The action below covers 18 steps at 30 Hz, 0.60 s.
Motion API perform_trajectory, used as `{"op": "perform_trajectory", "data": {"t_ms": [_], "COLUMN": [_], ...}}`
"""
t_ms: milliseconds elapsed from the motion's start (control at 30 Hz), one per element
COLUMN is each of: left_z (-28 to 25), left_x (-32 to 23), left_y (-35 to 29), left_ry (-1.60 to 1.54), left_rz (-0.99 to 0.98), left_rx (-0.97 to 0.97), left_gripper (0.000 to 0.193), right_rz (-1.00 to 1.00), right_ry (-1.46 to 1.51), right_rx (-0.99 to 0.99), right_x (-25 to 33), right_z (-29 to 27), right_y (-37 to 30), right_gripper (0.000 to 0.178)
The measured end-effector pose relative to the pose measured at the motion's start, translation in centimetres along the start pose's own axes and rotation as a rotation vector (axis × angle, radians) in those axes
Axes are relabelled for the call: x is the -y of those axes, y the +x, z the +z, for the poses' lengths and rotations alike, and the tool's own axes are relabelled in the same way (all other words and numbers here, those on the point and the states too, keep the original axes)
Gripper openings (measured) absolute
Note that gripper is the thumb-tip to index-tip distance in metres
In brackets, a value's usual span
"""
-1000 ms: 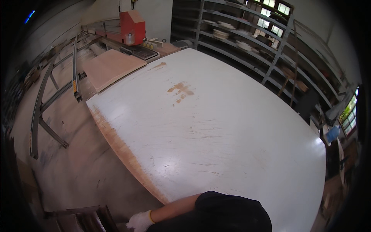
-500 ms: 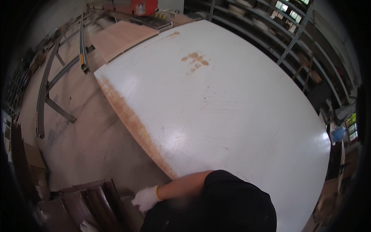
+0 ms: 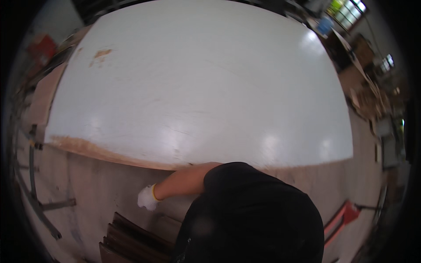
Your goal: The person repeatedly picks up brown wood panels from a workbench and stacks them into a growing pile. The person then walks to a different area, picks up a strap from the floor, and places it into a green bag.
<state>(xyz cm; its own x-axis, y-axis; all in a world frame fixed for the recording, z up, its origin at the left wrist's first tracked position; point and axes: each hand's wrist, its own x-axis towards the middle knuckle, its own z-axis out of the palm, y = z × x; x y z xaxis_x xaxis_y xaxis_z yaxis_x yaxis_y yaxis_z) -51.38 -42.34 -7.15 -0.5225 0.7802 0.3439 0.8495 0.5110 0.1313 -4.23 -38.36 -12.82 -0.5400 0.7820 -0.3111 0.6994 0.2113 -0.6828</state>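
Note:
My right hand (image 3: 148,198), in a white glove with a yellow cuff, hangs over the floor at lower left. It is blurred, so its finger pose is unclear, and nothing shows in it. The bare forearm (image 3: 177,183) passes by the near edge of a large white-topped table (image 3: 210,87). Below the hand, and apart from it, leans a stack of dark brown glossy panels (image 3: 131,241), cut off by the picture's lower edge. My left hand is out of sight; my black-shirted body hides the area around the stack's right end.
The table's near edge has a worn brown strip (image 3: 94,149). Grey metal frames (image 3: 33,193) stand at left beside a pinkish board (image 3: 46,96). On the right floor is a red forked thing (image 3: 346,215), perhaps a pallet jack. Wooden pieces (image 3: 368,103) are piled at far right.
My view has swung right, so the table now spreads across the picture. A second white glove at the brown panels has left view. My right hand is now farther above the panels.

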Motion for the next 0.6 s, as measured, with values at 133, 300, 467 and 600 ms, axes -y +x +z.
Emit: {"op": "perform_trajectory", "data": {"t_ms": [133, 300, 467, 600], "left_z": [-1.7, -3.2, -6.3, -10.8], "left_x": [-1.7, -4.1, -10.0, -15.4], "left_y": [-0.1, -4.3, -13.8, -25.9], "left_ry": [-0.047, -0.132, 0.073, -0.209], "left_rz": [0.087, 0.692, 0.442, 0.319], "left_rx": [0.094, 0.126, -0.046, 0.503], "left_gripper": [0.059, 0.035, 0.042, 0.05], "right_rz": [0.058, 0.254, 0.893, 1.048], "right_ry": [0.077, 0.403, 0.321, 0.833], "right_rx": [-0.013, -0.073, -0.535, -0.646], "right_x": [-0.3, -1.9, -3.3, -5.6], "right_z": [9.1, 18.0, 24.5, 34.1], "right_y": [-10.5, -30.6, -50.8, -61.7], "right_gripper": [0.033, 0.024, 0.035, 0.024]}}
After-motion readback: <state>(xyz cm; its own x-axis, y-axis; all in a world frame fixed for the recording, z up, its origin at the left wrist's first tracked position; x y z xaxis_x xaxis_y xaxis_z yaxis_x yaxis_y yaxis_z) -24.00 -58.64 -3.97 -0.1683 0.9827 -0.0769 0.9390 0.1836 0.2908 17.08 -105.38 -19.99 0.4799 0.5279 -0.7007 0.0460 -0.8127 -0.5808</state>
